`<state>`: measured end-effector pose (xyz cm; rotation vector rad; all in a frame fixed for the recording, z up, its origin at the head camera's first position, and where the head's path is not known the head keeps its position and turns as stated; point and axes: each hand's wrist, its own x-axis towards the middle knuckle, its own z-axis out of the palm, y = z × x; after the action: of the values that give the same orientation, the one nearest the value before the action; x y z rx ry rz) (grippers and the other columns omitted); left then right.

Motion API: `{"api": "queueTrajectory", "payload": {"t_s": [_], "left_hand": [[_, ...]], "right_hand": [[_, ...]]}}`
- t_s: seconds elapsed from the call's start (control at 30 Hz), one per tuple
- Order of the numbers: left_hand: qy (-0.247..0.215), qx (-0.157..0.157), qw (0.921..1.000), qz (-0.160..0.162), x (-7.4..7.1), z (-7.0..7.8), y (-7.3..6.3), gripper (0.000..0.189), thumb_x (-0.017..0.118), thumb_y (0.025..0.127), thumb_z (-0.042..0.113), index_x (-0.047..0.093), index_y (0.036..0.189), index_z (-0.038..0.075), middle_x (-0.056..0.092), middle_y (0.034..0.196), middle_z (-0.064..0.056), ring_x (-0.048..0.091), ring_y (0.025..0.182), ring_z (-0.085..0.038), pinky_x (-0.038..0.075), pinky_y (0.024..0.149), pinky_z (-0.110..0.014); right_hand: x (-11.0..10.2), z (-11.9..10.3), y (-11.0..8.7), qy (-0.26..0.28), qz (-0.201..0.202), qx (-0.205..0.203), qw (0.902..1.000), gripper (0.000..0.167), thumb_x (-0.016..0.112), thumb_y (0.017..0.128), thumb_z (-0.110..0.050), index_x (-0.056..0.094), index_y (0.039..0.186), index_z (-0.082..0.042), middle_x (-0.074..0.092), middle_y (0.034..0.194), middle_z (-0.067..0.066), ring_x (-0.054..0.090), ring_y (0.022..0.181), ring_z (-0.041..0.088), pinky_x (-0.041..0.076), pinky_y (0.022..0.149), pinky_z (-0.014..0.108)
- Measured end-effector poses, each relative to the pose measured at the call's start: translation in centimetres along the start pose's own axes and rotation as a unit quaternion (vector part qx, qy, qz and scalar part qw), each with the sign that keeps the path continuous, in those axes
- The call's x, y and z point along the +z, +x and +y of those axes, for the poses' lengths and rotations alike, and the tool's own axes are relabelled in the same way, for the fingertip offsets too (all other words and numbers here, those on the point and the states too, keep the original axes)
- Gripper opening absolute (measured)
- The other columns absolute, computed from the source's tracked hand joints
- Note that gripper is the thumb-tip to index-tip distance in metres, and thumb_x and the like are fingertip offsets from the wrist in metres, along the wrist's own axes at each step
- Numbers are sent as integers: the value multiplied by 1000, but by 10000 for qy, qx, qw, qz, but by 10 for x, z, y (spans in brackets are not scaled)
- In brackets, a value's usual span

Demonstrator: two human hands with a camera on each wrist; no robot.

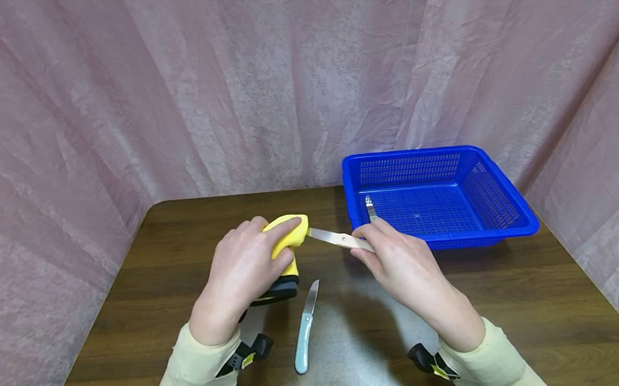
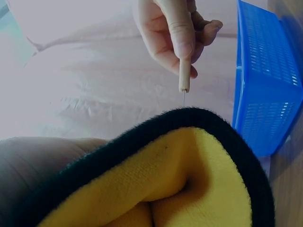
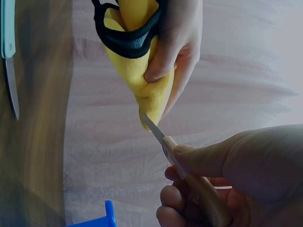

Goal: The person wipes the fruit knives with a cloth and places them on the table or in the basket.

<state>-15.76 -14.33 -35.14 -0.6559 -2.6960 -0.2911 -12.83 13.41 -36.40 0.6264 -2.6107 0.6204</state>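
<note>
My left hand [image 1: 246, 255] grips a folded yellow cloth [image 1: 293, 235] with black edging and a grey side, held over the table. In my right hand [image 1: 402, 261] is a small folding-style knife [image 1: 354, 242] with a cream handle, pinched between thumb and fingers. Its blade points left, and the tip meets the cloth's end, as the right wrist view shows the blade [image 3: 152, 125] against the yellow fabric [image 3: 128, 78]. On the table below lies a second knife [image 1: 303, 339] with a light-blue handle, blade pointing away from me.
A blue plastic basket [image 1: 515, 216] with perforated walls stands at the back right, just beyond my right hand. Inside its left end is a utensil with a shiny metal tip [image 1: 369, 203]. The brown wooden table [image 1: 182, 239] ends at a pink curtain [image 1: 226, 102].
</note>
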Motion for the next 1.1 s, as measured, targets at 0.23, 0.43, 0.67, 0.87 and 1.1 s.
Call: {"api": "queueTrajectory", "payload": {"t_s": [0.23,0.43,0.67,0.87,1.1], "left_hand": [[-61,-136,9999,-24,-1,-4,0,53,76,90,18,77,142,31,61,90,-8,57,74,-28,50,65,-46],[-89,-202,9998,-30,-1,-7,0,54,73,90,17,77,142,31,60,89,-8,57,73,-28,50,65,-46],[-153,-260,9995,-34,0,-10,0,55,71,89,15,77,142,31,60,89,-8,57,73,-29,50,64,-47],[-196,-288,9993,-98,-1,-12,0,57,71,88,15,77,142,31,58,87,-7,55,72,-27,49,63,-45],[-282,-503,9980,-275,0,-19,1,56,69,91,17,75,145,32,60,90,-6,54,70,-28,48,60,-45]], "right_hand": [[-1,0,0,-14,8,16,10000,22,83,100,-20,77,119,-11,65,95,-1,55,67,16,47,56,38],[-2,0,0,-15,4,6,10000,22,83,100,-20,76,120,-11,65,95,-1,54,67,16,46,56,37],[-3,1,0,-13,12,-18,10000,22,82,101,-20,76,120,-10,66,97,0,56,69,17,47,56,38],[-4,1,1,-6,-17,-1,10000,21,80,103,-20,76,121,-11,67,100,1,57,72,17,48,57,38],[-9,3,2,-15,64,153,9999,16,79,104,-20,77,118,-12,64,96,1,54,68,17,46,54,39]]}}
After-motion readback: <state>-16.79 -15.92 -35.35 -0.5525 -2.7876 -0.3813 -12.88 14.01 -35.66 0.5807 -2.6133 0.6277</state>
